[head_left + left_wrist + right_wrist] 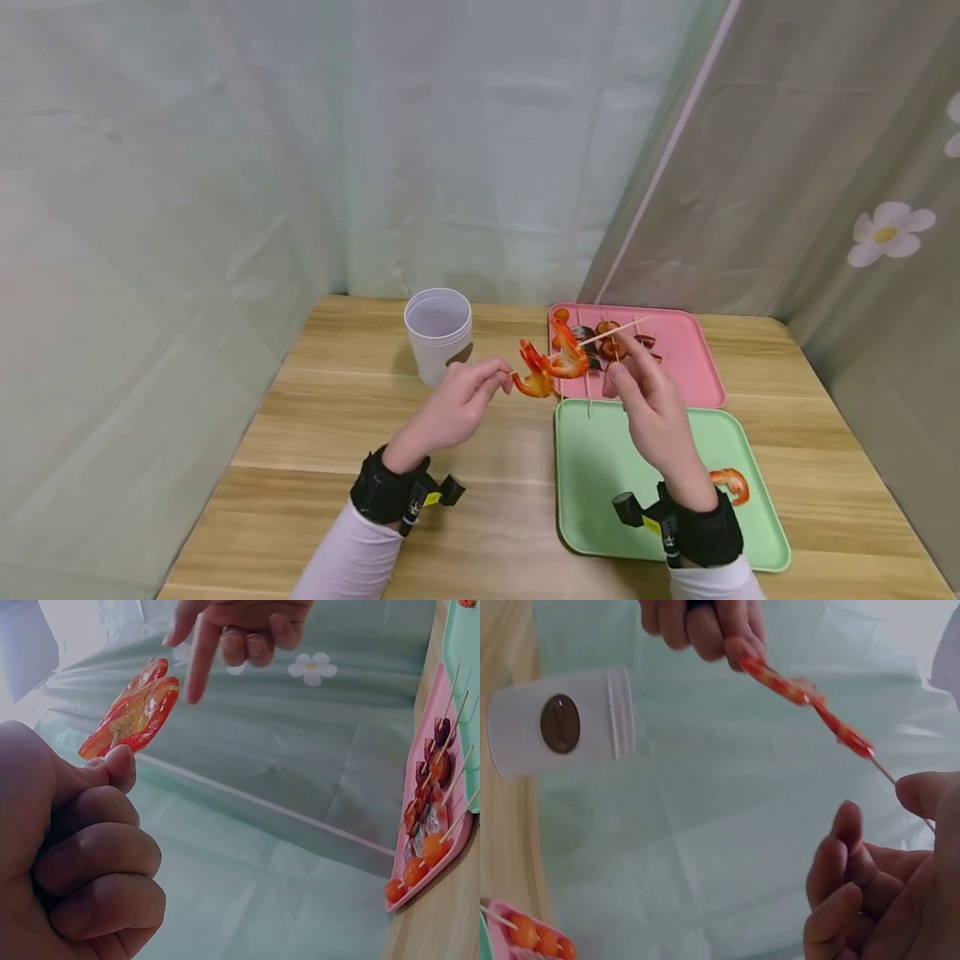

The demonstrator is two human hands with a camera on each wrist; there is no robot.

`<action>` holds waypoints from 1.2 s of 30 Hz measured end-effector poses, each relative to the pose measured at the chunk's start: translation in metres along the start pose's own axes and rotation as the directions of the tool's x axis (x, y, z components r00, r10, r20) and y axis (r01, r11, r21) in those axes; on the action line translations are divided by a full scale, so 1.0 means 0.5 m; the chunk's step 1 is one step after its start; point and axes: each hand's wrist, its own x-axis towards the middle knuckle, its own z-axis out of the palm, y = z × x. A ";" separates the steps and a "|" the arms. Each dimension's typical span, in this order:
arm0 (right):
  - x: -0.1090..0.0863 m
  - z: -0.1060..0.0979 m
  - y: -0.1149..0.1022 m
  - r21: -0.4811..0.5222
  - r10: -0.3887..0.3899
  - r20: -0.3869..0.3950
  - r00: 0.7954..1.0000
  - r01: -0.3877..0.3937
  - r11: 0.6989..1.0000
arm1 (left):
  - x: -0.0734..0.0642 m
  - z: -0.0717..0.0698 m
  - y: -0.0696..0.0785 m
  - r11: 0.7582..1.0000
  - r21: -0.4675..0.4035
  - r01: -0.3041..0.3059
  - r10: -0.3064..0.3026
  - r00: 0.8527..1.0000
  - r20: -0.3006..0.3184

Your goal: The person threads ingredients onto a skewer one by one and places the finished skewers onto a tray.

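My left hand [453,408] pinches one end of a shrimp skewer [570,363] between thumb and forefinger, the other fingers curled. Two orange-red shrimp sit on the stick, which points up to the right in the head view. Close by its bare end is my right hand [651,408], thumb and forefinger apart; in the right wrist view the thumb overlaps the stick [883,772], and contact is unclear. Below the right hand lies a green tray [600,500] with a loose shrimp [731,486] at its right side.
Behind the green tray, a pink tray [693,358] holds several skewers with orange balls [415,871], silvery-grey pieces and brown pieces. A white cup [437,346] with a brown label stands back left on the wooden table [315,467]. Curtains [480,150] hang around the table.
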 end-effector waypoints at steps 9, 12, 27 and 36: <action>-0.005 -0.084 0.031 -0.151 0.120 0.079 0.990 -0.107 0.983 | 0.002 -0.006 -0.002 1.000 -0.013 0.010 -0.010 1.000 -0.002; -0.015 -0.115 0.047 -0.228 0.169 0.136 0.976 -0.135 0.964 | 0.002 -0.009 -0.002 1.000 -0.010 0.011 -0.011 1.000 -0.002; -0.074 -0.265 0.131 -0.510 0.470 0.339 0.815 -0.261 0.820 | -0.003 -0.017 -0.004 1.000 -0.013 0.028 -0.028 1.000 0.002; -0.091 -0.311 0.201 -0.573 0.613 0.356 0.705 -0.354 0.740 | -0.012 -0.020 -0.005 0.999 -0.017 0.034 -0.034 0.999 0.002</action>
